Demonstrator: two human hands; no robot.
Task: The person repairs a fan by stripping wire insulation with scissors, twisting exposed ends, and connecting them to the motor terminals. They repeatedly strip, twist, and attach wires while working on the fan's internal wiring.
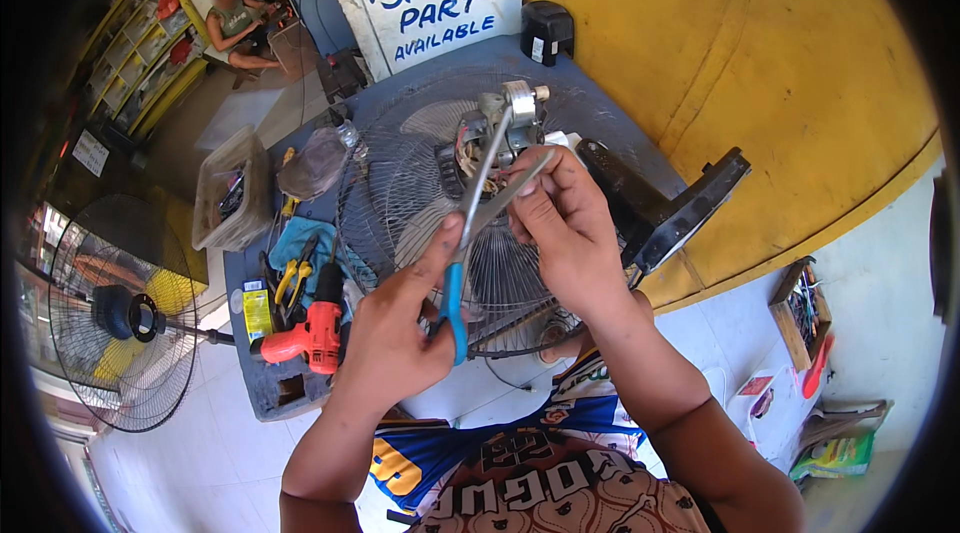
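My left hand (405,318) is closed round the teal handles of a pair of scissors (453,298). Their long metal blades are spread apart and point up over a bared fan motor (497,128). My right hand (565,218) is pinched closed beside the motor, its fingertips at one blade and close to thin wires; what they hold is too small to make out. Beneath both hands lies a round wire fan grille (400,183) with pale blades behind it, resting on a dark blue-grey table (640,148). A black fan stand part (670,203) lies to the right.
On the table's left are a red cordless drill (310,338), yellow-handled pliers (292,278), a teal cloth (300,238) and a clear plastic tub (235,188). A standing fan (125,313) is at far left. A yellow panel (730,63) borders the right. Another person (235,23) sits far back.
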